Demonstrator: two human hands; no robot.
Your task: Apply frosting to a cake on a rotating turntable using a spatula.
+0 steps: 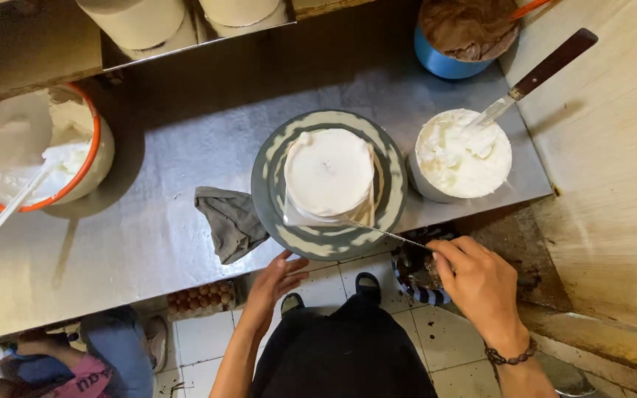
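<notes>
The white frosted cake stands on a grey turntable at the near edge of the steel table, right of its middle. The right hand, wearing a dark bead bracelet, has its fingers closed around the handle of a thin palette knife; the blade reaches left and meets the near lower side of the cake. The left hand is open, fingers spread, fingertips touching the underside of the turntable's near rim, holding nothing.

Surroundings: a crumpled grey cloth lies just beside the turntable on its left, at the near edge. A bowl of white cream stands just right of the turntable, near the table's right edge, with a brown-handled spatula stuck into it and leaning up to the right. A blue bowl of brown cream sits at the far right corner. An orange-rimmed bowl of white cream with a long spoon occupies the far left area. Two more white cakes stand on a tray along the far edge.

Below the table edge: a tray of brown eggs on the tiled floor and another person crouched at lower left. Nothing stands between the hands and the cake.
</notes>
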